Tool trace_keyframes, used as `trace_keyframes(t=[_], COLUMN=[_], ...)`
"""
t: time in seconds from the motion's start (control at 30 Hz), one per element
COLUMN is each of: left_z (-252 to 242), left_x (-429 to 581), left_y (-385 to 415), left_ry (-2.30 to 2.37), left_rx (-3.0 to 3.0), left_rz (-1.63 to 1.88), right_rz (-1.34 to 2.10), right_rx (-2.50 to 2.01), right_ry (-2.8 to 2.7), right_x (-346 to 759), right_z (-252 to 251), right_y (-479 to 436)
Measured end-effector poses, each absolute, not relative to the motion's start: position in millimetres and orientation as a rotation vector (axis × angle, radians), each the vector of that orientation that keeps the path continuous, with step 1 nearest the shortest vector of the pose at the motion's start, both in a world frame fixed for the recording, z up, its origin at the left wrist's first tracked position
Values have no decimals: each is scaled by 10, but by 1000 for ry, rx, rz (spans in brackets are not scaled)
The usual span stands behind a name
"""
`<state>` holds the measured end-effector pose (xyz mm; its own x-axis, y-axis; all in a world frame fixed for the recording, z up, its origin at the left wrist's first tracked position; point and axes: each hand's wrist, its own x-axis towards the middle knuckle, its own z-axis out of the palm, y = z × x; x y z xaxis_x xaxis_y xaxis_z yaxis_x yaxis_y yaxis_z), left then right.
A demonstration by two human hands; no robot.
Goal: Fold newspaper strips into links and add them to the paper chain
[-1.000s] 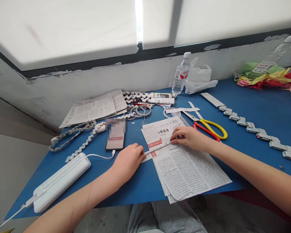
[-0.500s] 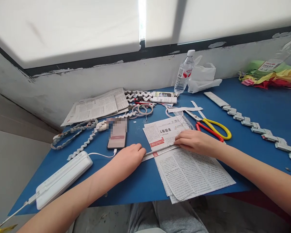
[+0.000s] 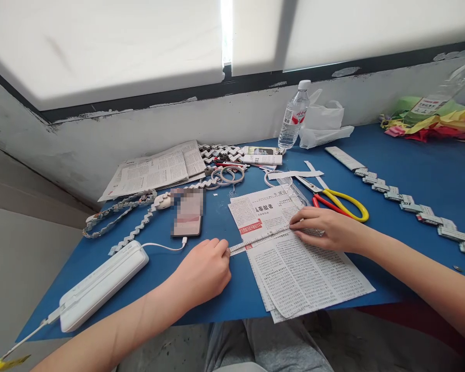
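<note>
Both ends of the paper strip are pressed down over the newspaper by the left hand and right hand; nothing is pinched.

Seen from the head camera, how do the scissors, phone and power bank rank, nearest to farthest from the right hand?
1. Scissors, just beyond the right hand.
2. Phone, off to its left.
3. Power bank, farthest left, nearer the person.
</note>
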<state>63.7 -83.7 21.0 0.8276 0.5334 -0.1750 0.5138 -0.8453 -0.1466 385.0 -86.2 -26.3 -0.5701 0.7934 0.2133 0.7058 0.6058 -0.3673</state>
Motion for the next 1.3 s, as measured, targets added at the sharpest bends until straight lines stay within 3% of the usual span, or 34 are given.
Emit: trace_keyframes(t=[0.2,0.33,0.73,1.03,1.3], left_z=[203,204,197,143,9], left_x=[739,726,638,573,597], left_y=[-721,-677,-634,-925,-1176], left_ry=[-1409,-1433,-918,-597,-803], left_rx=[-3003,-3047,-2985,-2810,-2755], left_rz=[198,231,338,415,334], right_rz=[783,852,38,-94,-231], right_rx=[-1438,-1460,-1006,-1074,-1260], right_ry=[-2211,-2287,-2576,-2606,-2507], right_x=[3661,3636,3753,3925,3934], right_z=[-172,-161,-366,-469,-567], right_y=[-732,-692,-900,-1041,-1191])
